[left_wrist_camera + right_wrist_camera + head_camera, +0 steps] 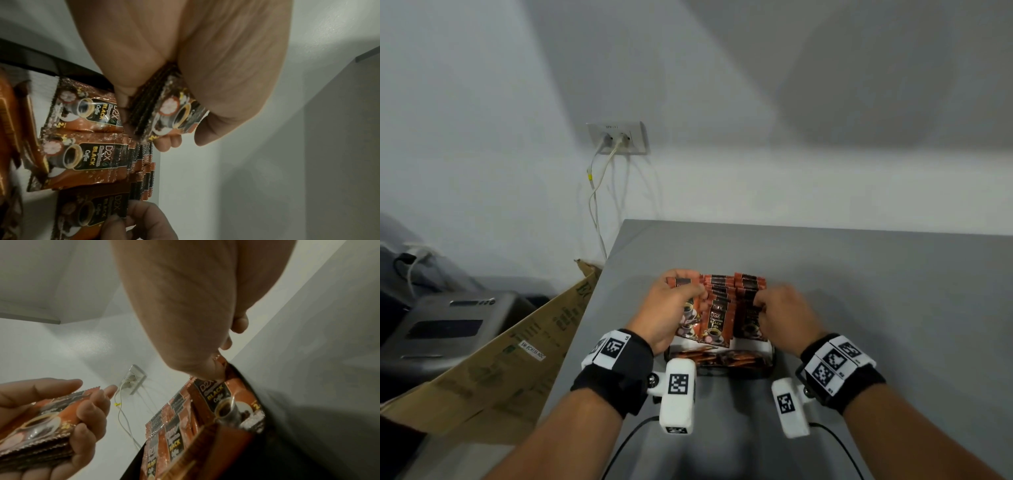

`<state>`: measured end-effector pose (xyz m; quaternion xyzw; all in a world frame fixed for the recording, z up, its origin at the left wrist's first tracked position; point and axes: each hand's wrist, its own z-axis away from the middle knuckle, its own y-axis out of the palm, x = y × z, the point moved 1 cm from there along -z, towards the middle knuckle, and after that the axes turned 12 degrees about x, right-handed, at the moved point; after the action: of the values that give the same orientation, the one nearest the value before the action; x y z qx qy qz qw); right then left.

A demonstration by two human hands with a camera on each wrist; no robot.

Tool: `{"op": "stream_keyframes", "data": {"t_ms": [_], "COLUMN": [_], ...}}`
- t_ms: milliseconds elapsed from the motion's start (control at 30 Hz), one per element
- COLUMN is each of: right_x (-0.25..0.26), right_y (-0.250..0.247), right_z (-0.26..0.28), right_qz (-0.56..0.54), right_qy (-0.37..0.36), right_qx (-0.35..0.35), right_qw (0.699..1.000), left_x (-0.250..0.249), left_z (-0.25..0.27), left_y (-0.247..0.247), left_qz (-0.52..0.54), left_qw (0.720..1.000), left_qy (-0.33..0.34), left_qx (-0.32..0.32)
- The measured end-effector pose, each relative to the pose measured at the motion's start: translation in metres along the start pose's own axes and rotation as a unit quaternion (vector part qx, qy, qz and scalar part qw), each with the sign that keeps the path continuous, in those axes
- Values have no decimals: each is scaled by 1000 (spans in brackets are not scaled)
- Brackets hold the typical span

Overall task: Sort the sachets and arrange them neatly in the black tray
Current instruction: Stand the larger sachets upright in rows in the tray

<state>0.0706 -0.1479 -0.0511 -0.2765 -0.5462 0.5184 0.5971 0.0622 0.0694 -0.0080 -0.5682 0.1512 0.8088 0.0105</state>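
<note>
Low in the middle of the head view we see the black tray (pixel 770 359) on the grey table (pixel 859 291), packed with orange-and-black coffee sachets (pixel 717 301); they stand on edge in rows that run away from us toward the top of the frame, each long axis roughly upright, printed faces turned toward us, the "D2X" end uppermost. A few more sachets (pixel 717 359) lie flat across the tray's near end, long axis left to right.

Our left hand (pixel 671 308), left of the rows, is curled round a stack of sachets (pixel 164 112); in the left wrist view the thumb lies on the top face and the fingers wrap beneath, the stack's long axis pointing toward the lower right of that frame.

Our right hand (pixel 780 308), at the right-hand row, has its fingers bent down; in the right wrist view the fingertips (pixel 207 371) pinch the top edge of the front sachet (pixel 226 400) of that row, which stays seated in the tray.

At the left of the head view we see a cardboard box (pixel 517 356) beside the table, and a wall socket (pixel 618 137) with white cables higher up.
</note>
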Motion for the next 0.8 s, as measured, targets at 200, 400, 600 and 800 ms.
{"op": "stream_keyframes", "data": {"t_ms": [200,400,600,800], "right_x": [2,-1,1,39], "right_y": [4,9,-5,-56], "right_z": [-2,0,6,19], "right_qz": [31,11,-76,-318], "right_qy": [-39,-48,-35,-115], "right_qx": [-60,-85,-104,3], "right_qw": [997,995,991,941], "left_x": [0,3,5,1], "left_z": [1,2,0,-3], "left_y": [2,1,4,25], "left_qz": [11,51,-18,-44], "left_qw": [1000,999,1000,995], "left_qy": [-1,-17,10,44], "left_qx": [7,6,23,82]}}
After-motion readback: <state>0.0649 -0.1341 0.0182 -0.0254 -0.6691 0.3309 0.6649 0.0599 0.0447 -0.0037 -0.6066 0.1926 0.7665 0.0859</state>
